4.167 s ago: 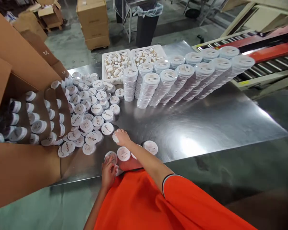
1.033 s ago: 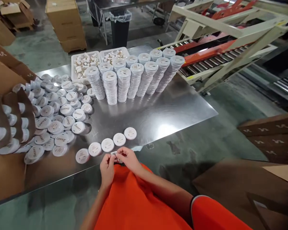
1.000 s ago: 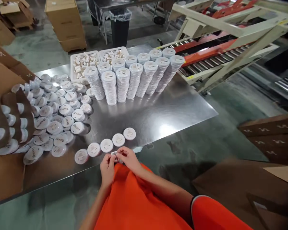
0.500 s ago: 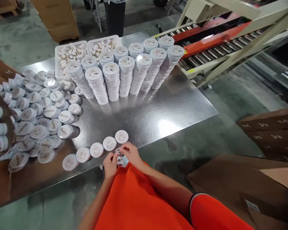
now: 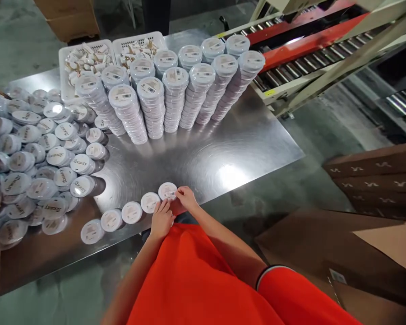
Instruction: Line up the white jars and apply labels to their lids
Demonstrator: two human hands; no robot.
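A row of round white lidded tubs lies along the table's near edge. At its right end, my right hand is closed in a pinch, pressing a small barcode sticker onto the top of the last tub. My left hand is just below, back upward, fingertips near the edges of the last two tubs. Its fingers are curled over a strip of stickers, mostly hidden beneath the hand. Left along the row are more tubs, among them one with a barcode and one at the far end.
Tall stacks of tubs stand at the back of the steel table. A loose heap of tubs covers its left side. Two white baskets hold small white-and-brown pieces. Beyond are a roller conveyor and cardboard boxes.
My right hand has moved up from the sticker strip to the last tub, carrying a sticker. My left hand has turned back upward and moved up toward the row. The view has shifted slightly.
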